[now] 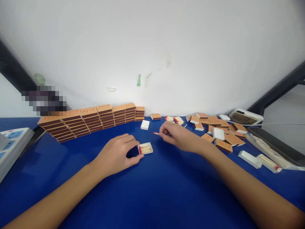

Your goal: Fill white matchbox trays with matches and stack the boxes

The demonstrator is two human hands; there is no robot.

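My left hand (120,152) grips the left end of a small white matchbox tray (152,149) between thumb and fingers. Inside that tray lie several matches (145,149), their red heads toward the left hand. To the right of the tray and a little farther back, my right hand (175,135) pinches a match (156,133) above the table, its red head pointing left. Behind the right hand, against the wall, is a loose pile of matches (174,120). A white tray (145,124) sits on the blue table behind the filled one.
Stacked matchboxes (92,117) form a row along the wall at left. Scattered matchboxes (224,145) lie at right, near a long white box (249,159) and a longer match-filled tray (269,163). A power strip (14,146) stands at far left; a dark phone (278,143) lies at far right.
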